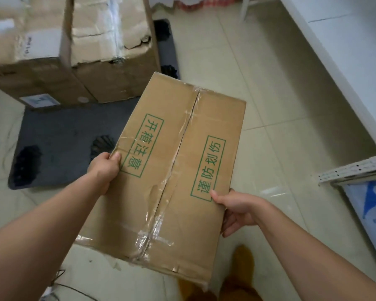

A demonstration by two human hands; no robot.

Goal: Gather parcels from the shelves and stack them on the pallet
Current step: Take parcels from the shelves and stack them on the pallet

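at ten o'clock, stacked boxes (74,51) on the grey pallet (59,129), so best lowered flat beside them; left hand (105,168) gripping the parcel (174,170) at its nine-o'clock edge, right hand (237,209) clasping its four-o'clock edge, thumbs on top, arms extended.

We note a brown taped cardboard parcel (178,170) with green print, held tilted above the dark grey pallet (70,129) bearing two stacked cartons (74,51).

Bare forearms, no sleeves; legwear (237,285) looks orange-brown, possibly shorts.
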